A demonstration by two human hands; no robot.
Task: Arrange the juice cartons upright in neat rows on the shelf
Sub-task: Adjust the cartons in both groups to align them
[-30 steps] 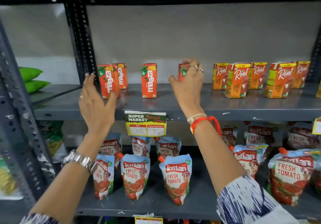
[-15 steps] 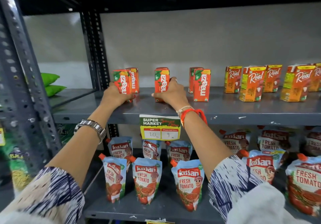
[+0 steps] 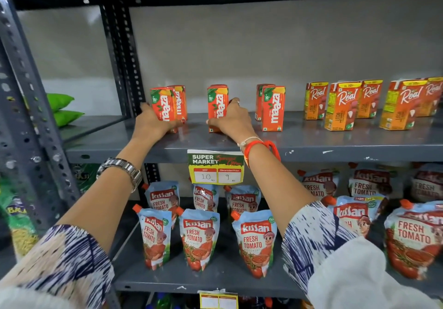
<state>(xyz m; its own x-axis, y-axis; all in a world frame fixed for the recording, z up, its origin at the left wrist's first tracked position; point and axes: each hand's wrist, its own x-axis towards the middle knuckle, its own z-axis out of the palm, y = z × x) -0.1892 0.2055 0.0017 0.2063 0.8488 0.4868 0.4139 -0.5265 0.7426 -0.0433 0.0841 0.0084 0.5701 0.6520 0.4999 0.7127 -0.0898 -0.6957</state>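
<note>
Small red Maaza juice cartons stand upright on the grey upper shelf (image 3: 311, 140). My left hand (image 3: 153, 122) is closed around the front carton of the left pair (image 3: 164, 103), with a second carton (image 3: 180, 102) right behind it. My right hand (image 3: 231, 121) grips the lone middle Maaza carton (image 3: 217, 103) from its right side. Further right, another Maaza pair (image 3: 273, 108) stands untouched. Several orange Real juice cartons (image 3: 341, 107) stand in loose rows on the right part of the shelf.
A price tag (image 3: 215, 167) hangs from the shelf's front edge. Kissan tomato ketchup pouches (image 3: 255, 239) fill the shelf below. A perforated steel upright (image 3: 124, 56) bounds the bay on the left, with green packets (image 3: 60, 109) beyond it.
A second ago my right hand was at the back carton and my left was open in the air. Both have come down onto the left and middle Maaza cartons. The camera has moved closer.
</note>
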